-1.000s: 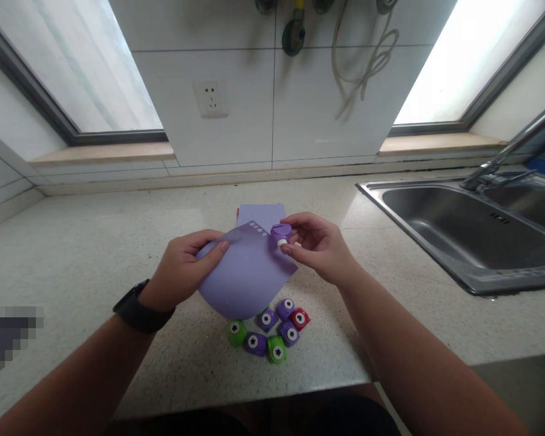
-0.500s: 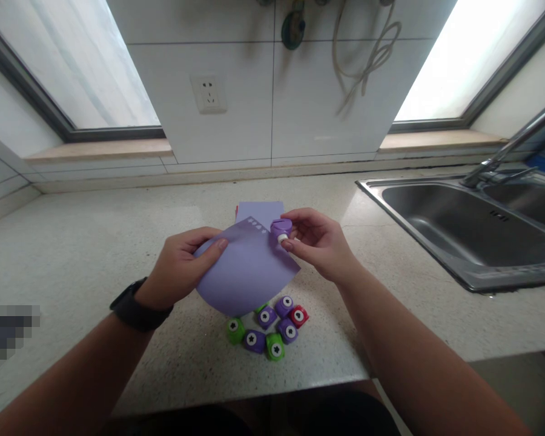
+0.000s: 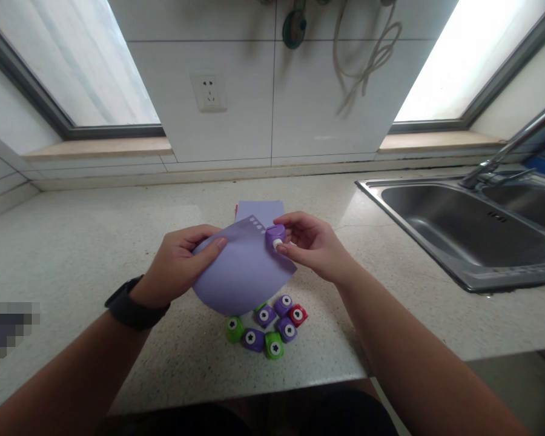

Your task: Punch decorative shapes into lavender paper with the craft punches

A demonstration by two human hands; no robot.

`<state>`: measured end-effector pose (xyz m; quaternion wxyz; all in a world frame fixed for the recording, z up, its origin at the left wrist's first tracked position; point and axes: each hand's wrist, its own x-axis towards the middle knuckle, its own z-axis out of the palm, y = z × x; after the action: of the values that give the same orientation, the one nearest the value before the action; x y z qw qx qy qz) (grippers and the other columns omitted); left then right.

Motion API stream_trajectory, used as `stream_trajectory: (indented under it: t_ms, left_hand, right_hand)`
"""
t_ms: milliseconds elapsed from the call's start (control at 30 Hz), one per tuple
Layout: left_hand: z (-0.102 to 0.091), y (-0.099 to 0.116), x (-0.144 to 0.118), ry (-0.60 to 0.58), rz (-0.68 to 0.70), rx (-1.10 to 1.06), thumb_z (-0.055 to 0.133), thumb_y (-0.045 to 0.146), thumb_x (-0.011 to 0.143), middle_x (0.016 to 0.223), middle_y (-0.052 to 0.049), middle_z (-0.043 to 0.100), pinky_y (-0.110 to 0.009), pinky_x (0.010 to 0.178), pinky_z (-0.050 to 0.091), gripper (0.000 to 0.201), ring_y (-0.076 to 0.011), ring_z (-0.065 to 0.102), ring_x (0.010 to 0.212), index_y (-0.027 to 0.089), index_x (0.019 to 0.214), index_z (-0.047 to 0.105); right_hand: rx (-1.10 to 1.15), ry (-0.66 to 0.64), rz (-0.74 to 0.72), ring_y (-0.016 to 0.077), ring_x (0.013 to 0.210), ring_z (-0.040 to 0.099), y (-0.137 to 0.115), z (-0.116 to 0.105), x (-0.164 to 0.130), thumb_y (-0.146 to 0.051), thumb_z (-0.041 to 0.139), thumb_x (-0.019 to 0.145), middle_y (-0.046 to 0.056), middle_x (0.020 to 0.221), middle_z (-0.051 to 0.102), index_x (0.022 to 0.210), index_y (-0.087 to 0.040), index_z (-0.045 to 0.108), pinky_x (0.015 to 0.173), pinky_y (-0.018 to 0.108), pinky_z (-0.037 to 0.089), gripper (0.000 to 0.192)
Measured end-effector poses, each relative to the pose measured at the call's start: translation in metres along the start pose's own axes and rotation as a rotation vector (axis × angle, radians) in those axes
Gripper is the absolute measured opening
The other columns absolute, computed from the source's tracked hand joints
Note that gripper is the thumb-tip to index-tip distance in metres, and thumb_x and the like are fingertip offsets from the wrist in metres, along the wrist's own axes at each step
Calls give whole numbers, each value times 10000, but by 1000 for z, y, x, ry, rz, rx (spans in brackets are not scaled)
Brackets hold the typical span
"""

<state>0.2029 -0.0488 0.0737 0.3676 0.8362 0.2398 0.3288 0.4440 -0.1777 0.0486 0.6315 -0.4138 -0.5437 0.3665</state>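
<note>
My left hand [image 3: 188, 263] pinches the left side of a sheet of purple paper [image 3: 238, 269], which curves downward and is held above the counter. Small shapes are punched in a row along its upper right edge. In my right hand [image 3: 311, 245] is a purple craft punch [image 3: 275, 235] with a white button, my thumb by the button. The punch sits at the paper's right edge, at the end of the row of holes. Below the sheet several more punches lie on the counter, among them a red punch [image 3: 298, 315] and a green punch [image 3: 274, 346].
A stack of purple paper [image 3: 261, 209] lies behind the held sheet, with a bit of red at its left side. To the right a steel sink [image 3: 463, 272] with a faucet [image 3: 490, 163] is set into the speckled counter [image 3: 95, 242]. A socket [image 3: 210, 92] is on the tiled wall.
The punch in my right hand has shifted slightly left and down along the paper's edge. My left hand still holds the sheet, nearly unmoved.
</note>
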Motion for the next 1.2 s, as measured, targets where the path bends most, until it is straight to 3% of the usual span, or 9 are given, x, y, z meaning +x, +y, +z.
stream_trajectory:
  t_ms: [433,867,1200]
  left_hand:
    - [-4,3,-2,-53,51,112,655,390,938,865,-31,774,-275,710,553,236,-183,690,768,206,958,802]
    - [-2,4,-2,-44,59,116,657,371,941,907,-26,785,-266,732,563,220,-181,700,800,222,994,810]
    - [-2,3,-2,-47,53,114,662,385,926,894,-45,788,-292,728,580,239,-201,708,795,206,983,809]
  right_hand:
    - [-89,-95,6,124,802,559,-1,-1,-1,-212,838,795,18,928,629,1130,-197,652,728,275,501,384]
    - [-137,-76,78,157,901,595,4,-1,0,-253,881,750,34,1004,654,1211,-206,668,846,333,511,510]
    - [-169,-109,96,157,933,623,5,-2,0,-263,872,768,36,1036,680,1163,-210,679,869,334,521,443]
